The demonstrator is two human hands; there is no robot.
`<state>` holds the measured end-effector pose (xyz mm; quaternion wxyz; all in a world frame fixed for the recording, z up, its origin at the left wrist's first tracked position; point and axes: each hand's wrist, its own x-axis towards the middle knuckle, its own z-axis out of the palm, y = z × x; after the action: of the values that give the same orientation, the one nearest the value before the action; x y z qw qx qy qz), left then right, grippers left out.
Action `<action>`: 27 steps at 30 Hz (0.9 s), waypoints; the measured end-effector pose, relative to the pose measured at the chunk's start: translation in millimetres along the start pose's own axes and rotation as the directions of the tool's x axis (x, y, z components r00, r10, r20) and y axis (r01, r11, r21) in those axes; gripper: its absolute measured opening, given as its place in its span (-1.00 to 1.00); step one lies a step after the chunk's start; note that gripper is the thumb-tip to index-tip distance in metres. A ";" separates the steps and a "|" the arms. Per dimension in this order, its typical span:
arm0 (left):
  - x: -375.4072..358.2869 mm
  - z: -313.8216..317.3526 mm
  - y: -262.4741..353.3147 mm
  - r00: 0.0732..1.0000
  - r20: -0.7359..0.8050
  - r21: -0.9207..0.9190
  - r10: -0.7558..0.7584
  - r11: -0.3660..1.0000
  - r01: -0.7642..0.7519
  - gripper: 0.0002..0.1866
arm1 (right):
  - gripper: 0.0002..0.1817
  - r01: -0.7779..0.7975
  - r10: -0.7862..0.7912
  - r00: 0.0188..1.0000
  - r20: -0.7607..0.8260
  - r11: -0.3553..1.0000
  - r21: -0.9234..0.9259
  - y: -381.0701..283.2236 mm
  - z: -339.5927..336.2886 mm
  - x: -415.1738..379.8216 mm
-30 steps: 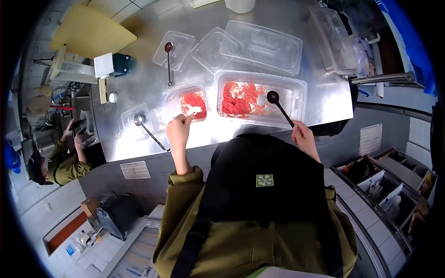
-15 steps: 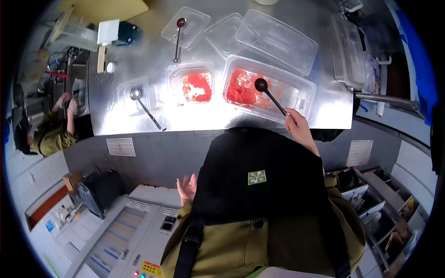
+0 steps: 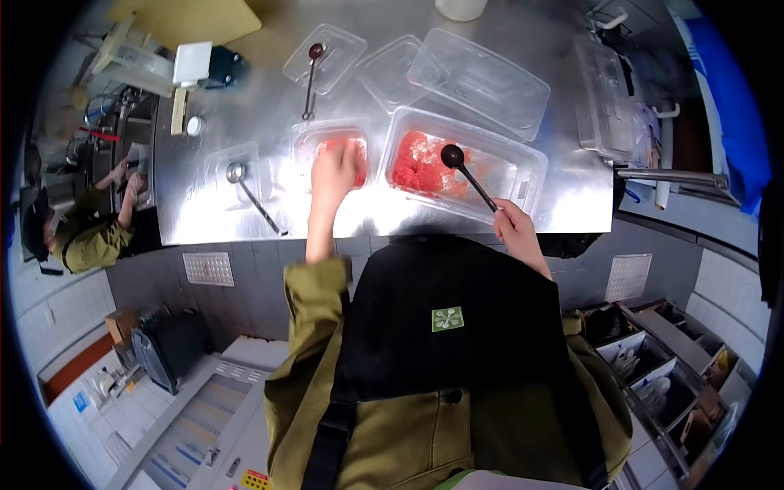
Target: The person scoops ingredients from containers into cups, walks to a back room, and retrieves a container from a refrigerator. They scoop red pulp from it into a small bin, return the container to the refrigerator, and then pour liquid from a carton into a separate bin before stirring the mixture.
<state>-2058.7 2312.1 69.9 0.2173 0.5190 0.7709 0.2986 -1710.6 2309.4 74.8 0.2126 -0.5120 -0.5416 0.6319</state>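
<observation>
My right hand [image 3: 515, 226] is closed round the handle of a black spoon [image 3: 453, 156], whose bowl hangs over a large clear container [image 3: 523, 175]. Red, crumbly food [image 3: 415, 167] lies mostly in the left half of that container. My left hand [image 3: 334, 175] is over a smaller clear container [image 3: 304, 140] that also holds red food; its fingers are blurred and I cannot make out whether they touch the food. To the left, a metal ladle [image 3: 236, 172] rests on a small clear container [image 3: 214, 192].
Clear lids [image 3: 482, 77] lie behind the containers, and a dark spoon [image 3: 311, 77] rests on the left one. A small white cap [image 3: 195, 126] and a yellow board [image 3: 192, 20] are on the left. Another person [image 3: 98, 237] works at the far-left sink.
My left hand has risen from beside my apron to over the smaller container. My right hand still holds the black spoon over the large container.
</observation>
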 end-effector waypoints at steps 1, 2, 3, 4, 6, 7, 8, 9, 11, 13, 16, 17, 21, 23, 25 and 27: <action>32.0 -1.5 31.9 0.998 0.049 -0.222 -0.032 0.974 0.042 -0.76 | -0.70 0.013 -0.012 1.000 -0.022 1.000 0.006 3.5 -2.6 -4.1; 67.2 15.7 30.2 0.997 0.046 -0.177 0.056 0.983 -0.047 -0.78 | -0.71 0.018 -0.018 0.998 -0.056 1.000 -0.001 5.6 -5.9 -9.2; 105.0 39.7 23.3 0.988 0.045 -0.136 0.146 0.981 -0.138 -0.77 | -0.71 0.022 -0.023 0.996 -0.091 1.000 -0.010 7.5 -10.1 -14.4; 142.2 66.7 14.3 0.981 0.138 -0.253 0.135 0.963 -0.097 -0.74 | -0.71 0.023 -0.025 0.992 -0.127 1.000 -0.018 11.2 -13.7 -19.7; 202.0 120.5 -1.2 0.958 0.245 -0.202 0.146 0.974 -0.097 -0.65 | -0.72 0.023 -0.019 0.978 -0.210 1.000 0.018 22.5 -21.0 -32.3; 225.3 145.6 -5.4 0.954 0.252 -0.041 0.161 0.987 -0.155 -0.61 | -0.72 -0.007 0.017 0.966 -0.259 0.999 0.039 23.3 -22.9 -40.1; 242.1 166.0 -8.2 0.950 0.257 0.120 0.178 0.969 -0.214 -0.56 | -0.73 -0.036 0.053 0.951 -0.305 0.997 0.063 24.7 -24.2 -47.3; 254.0 181.7 -12.1 0.951 0.287 0.123 0.114 0.980 -0.155 -0.53 | -0.73 0.006 0.033 0.936 -0.351 0.994 0.108 28.8 -24.5 -54.1; 272.3 200.6 -3.2 0.938 0.346 0.142 -0.013 0.989 -0.039 -0.44 | -0.73 -0.020 0.071 0.906 -0.418 0.992 0.123 29.7 -24.1 -65.9; 268.1 192.0 21.9 0.947 0.317 0.138 0.051 0.985 -0.099 -0.50 | -0.72 -0.055 0.114 0.873 -0.474 0.989 0.137 32.1 -23.3 -75.4; 267.6 178.5 58.2 0.926 0.378 -0.227 0.009 0.970 0.084 -0.65 | -0.71 0.021 0.136 0.871 -0.473 0.949 0.313 32.3 -22.0 -84.5; 266.1 171.5 64.5 0.909 0.416 -0.384 -0.027 0.901 0.203 -0.71 | -0.70 0.027 0.149 0.880 -0.451 0.932 0.362 33.5 -23.3 -86.8; 243.8 119.9 101.4 0.858 0.513 -0.540 0.022 0.785 0.303 -0.87 | -0.67 0.098 0.112 0.904 -0.412 0.884 0.457 35.0 -34.3 -89.5; 229.3 88.4 107.5 0.887 0.459 -0.565 0.045 0.786 0.252 -0.86 | -0.67 0.193 0.049 0.908 -0.416 0.833 0.519 36.3 -45.1 -92.0; 199.8 42.8 114.7 0.926 0.378 -0.571 0.024 0.793 0.212 -0.87 | -0.66 0.293 -0.022 0.904 -0.427 0.760 0.581 40.3 -59.2 -94.0; 168.8 8.2 101.8 0.952 0.306 -0.595 -0.010 0.779 0.200 -0.88 | -0.68 0.360 -0.077 0.895 -0.439 0.705 0.611 24.7 -72.1 -91.3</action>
<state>-2047.2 2499.7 129.6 0.5008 0.4120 0.6183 0.4440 -1605.1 2259.9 98.6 0.5602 -0.4418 -0.2795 0.6425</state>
